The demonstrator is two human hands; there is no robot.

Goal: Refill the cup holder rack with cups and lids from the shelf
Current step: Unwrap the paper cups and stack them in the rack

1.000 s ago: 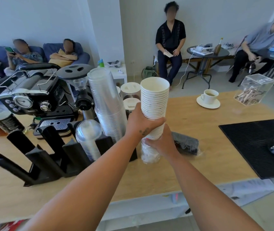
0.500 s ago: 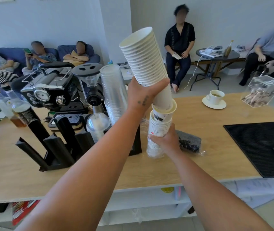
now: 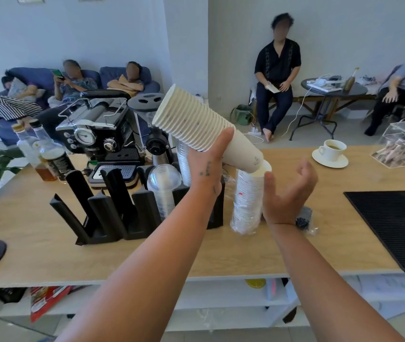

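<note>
My left hand (image 3: 205, 166) grips a long stack of white paper cups (image 3: 196, 122), tilted with its open end up and to the left. A shorter stack of paper cups (image 3: 248, 201) stands on the wooden counter in a clear plastic sleeve. My right hand (image 3: 287, 193) is beside that stack with relaxed fingers and has let it go; its thumb is close to the stack's top. The black cup holder rack (image 3: 107, 208) stands left of my left arm, with clear dome lids (image 3: 164, 181) in one slot and clear plastic cups (image 3: 184, 161) behind my hand.
An espresso machine (image 3: 97, 137) and grinder (image 3: 154, 134) stand behind the rack, bottles (image 3: 48, 154) to their left. A coffee cup on a saucer (image 3: 332, 151), a clear acrylic box (image 3: 403, 144) and a black mat (image 3: 393, 225) lie to the right. People sit beyond the counter.
My left hand has pulled the upper stack clear and tilted it further left. My right hand has let go of the lower stack, which now stands by itself.
</note>
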